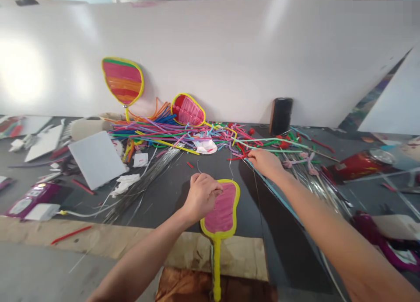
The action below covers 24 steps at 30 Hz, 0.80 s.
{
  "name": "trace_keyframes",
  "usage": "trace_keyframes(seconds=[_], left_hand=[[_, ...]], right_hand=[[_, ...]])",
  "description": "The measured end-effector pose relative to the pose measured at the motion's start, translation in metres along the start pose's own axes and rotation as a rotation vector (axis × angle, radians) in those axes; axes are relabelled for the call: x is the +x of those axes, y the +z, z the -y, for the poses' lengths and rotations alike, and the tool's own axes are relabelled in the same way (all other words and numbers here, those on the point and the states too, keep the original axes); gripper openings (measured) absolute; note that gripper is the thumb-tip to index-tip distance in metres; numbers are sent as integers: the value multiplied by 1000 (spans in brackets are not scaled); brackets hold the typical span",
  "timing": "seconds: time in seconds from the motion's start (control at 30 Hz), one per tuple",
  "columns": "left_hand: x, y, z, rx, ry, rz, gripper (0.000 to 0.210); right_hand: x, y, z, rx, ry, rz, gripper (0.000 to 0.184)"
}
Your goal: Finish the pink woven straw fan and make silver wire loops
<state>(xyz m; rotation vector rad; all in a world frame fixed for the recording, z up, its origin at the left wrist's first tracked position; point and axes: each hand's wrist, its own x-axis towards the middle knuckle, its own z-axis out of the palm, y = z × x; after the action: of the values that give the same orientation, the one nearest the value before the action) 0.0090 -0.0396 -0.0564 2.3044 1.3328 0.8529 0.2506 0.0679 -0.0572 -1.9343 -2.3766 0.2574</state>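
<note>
Paddle (226, 210), head view: pink panel, yellow rim and handle; lying at front centre, panel mostly over the dark tabletop (285, 258), handle across brown paper (246, 254).

Left hand (203, 197): fingers curled at the paddle's upper left, covering part of panel and rim; whether anything is pinched cannot be told.

Right hand (264, 162): fingers bent downward at red pipe cleaners (241, 157) on the near edge of the heap; a grip cannot be confirmed. Its forearm passes over a light-blue strip (278, 197) and partly screens the tabletop.

Heap of coloured pipe cleaners (164, 129): tangled, along the back, beyond both hands.

Striped paddle (123, 81): yellow-rimmed, upright against the white board (210, 53).

Pink-and-red paddle (188, 110): leaning at the back, handle over the heap.

Silver wires (141, 184): loose bundle running diagonally, left of the left hand.

Second wire bundle (318, 184): beyond the right forearm.

White square panel (96, 158) and crumpled white tissue (125, 185): left, near the first bundle.

Black smartphone (281, 116): upright, back right.

Red drinks can (364, 163): on its side, right.

Purple device (34, 199): far left.

Red pipe-cleaner piece (70, 234): front left.
</note>
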Motion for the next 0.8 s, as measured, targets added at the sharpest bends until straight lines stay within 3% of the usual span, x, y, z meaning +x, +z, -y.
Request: trace_keyframes(seconds=[0.2, 0.5, 0.7, 0.8], left_hand=[[0, 4, 3, -11, -2, 8, 16], [2, -1, 3, -121, -29, -40, 16], [1, -8, 7, -287, -42, -193, 17], [0, -14, 12, -469, -47, -305, 15]], right_hand=[[6, 8, -2, -12, 57, -8, 20], [-8, -14, -37, 104, 230, -115, 23], [-11, -21, -44, 202, 92, -64, 19], [-2, -27, -46, 215, 111, -125, 26]])
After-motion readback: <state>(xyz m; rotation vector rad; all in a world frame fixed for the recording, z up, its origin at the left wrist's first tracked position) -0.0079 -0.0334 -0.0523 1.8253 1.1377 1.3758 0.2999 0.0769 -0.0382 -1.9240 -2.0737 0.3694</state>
